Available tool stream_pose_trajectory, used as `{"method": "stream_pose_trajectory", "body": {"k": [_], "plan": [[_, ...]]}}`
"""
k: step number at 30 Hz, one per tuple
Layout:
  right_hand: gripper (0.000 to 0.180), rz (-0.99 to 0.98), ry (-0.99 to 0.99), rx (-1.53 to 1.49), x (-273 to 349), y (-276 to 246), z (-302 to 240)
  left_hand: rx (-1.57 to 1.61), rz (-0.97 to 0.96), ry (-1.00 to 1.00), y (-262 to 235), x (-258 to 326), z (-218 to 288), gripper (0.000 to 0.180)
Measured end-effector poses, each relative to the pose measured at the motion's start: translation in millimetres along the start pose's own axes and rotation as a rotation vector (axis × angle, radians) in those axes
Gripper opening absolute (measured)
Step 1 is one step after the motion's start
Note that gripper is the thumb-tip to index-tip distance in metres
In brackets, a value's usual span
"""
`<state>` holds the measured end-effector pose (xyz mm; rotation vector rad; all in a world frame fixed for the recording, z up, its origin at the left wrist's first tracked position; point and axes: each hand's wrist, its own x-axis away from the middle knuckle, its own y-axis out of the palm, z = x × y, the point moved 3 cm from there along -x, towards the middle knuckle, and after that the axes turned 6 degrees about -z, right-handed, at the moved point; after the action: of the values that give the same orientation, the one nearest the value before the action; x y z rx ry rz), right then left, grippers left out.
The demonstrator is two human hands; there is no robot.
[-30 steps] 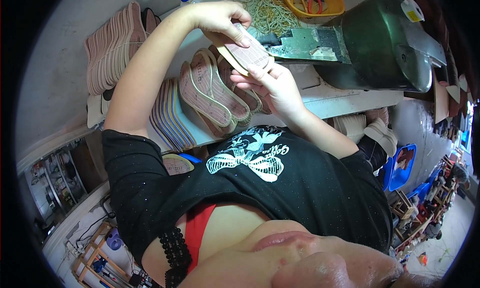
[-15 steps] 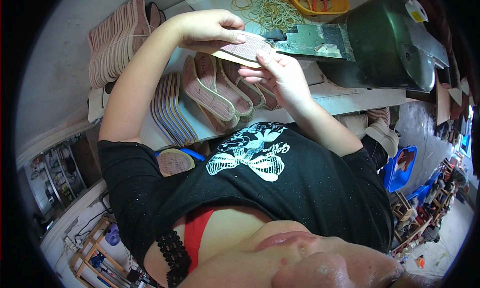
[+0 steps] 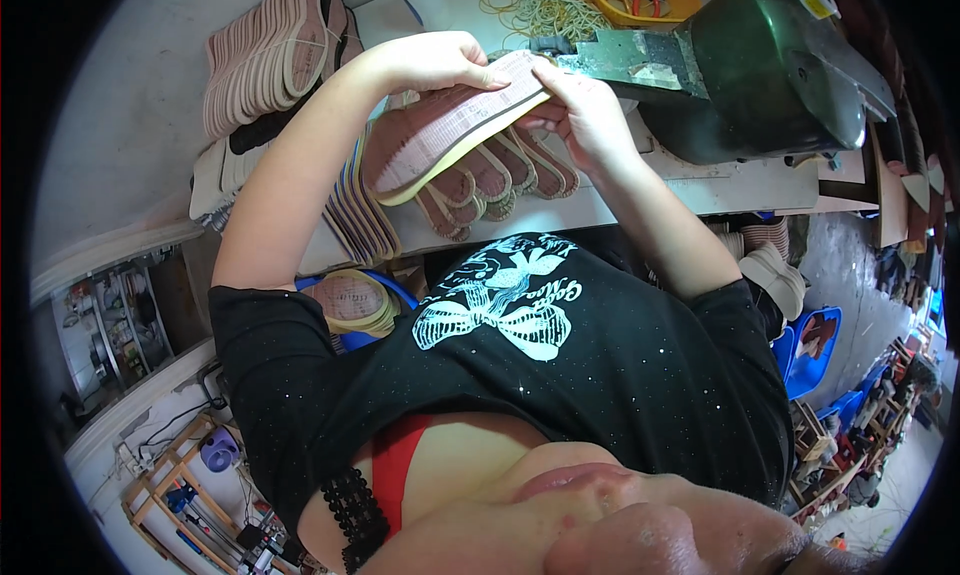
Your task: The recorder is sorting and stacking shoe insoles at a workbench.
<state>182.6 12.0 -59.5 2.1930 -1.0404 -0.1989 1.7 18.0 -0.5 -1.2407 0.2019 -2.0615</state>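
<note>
Both hands, left hand (image 3: 440, 63) and right hand (image 3: 580, 110), grasp one pink insole (image 3: 455, 135); two insole stacks (image 3: 265, 55) behind.

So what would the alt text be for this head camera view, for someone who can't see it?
Two bare hands, left hand and right hand, hold a pink shoe insole over a workbench, above fanned insoles beside a dark green machine.

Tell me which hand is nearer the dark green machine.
Right. The right hand holds the insole at its tip, just beside the dark green machine; the left hand grips the insole farther away.
</note>
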Motion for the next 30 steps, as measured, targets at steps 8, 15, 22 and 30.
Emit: {"method": "stream_pose_trajectory", "body": {"k": [8, 15, 22, 30], "plan": [[0.031, 0.010, -0.080, -0.028, -1, 3, 3, 0.179, 0.076, 0.077, 3, -3, -10, 0.036], [0.023, -0.015, -0.083, 0.061, 4, 8, 1, 0.426, 0.098, 0.077, 25, 2, -20, 0.034], [0.021, -0.011, -0.068, 0.144, 1, 2, 1, 0.609, 0.257, 0.052, 43, 15, 1, 0.038], [0.021, -0.043, -0.042, 0.078, 0, -4, 3, 0.676, 0.234, 0.064, 46, 6, 2, 0.040]]}}
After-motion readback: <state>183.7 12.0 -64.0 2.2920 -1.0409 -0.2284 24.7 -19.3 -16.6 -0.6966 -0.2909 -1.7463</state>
